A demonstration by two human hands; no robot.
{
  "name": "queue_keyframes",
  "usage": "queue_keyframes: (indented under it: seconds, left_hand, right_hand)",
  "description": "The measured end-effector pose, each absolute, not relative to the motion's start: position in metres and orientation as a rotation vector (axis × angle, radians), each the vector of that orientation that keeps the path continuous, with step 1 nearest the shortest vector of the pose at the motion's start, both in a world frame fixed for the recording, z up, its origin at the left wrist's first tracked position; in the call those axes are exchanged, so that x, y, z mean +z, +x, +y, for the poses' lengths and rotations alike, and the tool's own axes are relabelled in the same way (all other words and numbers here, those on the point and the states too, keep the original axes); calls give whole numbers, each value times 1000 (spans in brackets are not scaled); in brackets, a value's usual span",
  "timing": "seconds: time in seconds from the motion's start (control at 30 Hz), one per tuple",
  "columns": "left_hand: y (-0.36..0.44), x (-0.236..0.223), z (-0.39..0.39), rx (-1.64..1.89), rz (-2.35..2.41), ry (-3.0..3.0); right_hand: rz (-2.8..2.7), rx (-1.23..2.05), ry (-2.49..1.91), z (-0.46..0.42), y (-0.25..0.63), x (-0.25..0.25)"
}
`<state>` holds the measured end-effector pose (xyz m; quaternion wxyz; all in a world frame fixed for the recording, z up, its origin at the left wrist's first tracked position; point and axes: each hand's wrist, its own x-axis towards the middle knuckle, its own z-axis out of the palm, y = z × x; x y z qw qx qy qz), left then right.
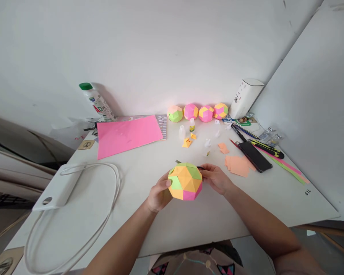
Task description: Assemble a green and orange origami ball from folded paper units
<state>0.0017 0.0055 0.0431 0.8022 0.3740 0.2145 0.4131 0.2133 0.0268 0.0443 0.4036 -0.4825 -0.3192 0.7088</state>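
My left hand (pixel 159 193) grips a faceted paper ball (pixel 186 179) from its left side, thumb on a green facet. The ball is folded from orange, light green and pink pieces. Just right of the ball, my right hand (pixel 216 178) has its fingers closed on a dark-handled tool (pixel 201 168). A forked metal tip (pixel 178 161) shows past the ball's far left edge and seems to belong to this tool, whose middle the ball hides. I cannot tell its exact kind. Beyond the ball lie small folded orange paper pieces (pixel 187 143) and a small white bottle (pixel 182 132).
Four-sided pink paper (pixel 129 135) lies at the back left near a drink bottle (pixel 99 103). Several finished balls (pixel 190 111) line the wall. Right are peach paper squares (pixel 237 165), a black phone (pixel 255 156) and a cutter (pixel 266 149). A white cable (pixel 114 191) loops at left.
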Motion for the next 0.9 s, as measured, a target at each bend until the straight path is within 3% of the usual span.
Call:
queue_keyframes:
  seconds: [0.2, 0.6, 0.9]
  left_hand:
    - [2, 41, 4, 853, 394, 821]
    - [3, 39, 3, 792, 387, 927]
    - [-7, 39, 7, 738, 505, 1036]
  right_hand:
    - [-754, 1690, -1185, 25, 210, 42]
    - [-1014, 1807, -1176, 25, 214, 54]
    - [-955, 1418, -1174, 27, 226, 64]
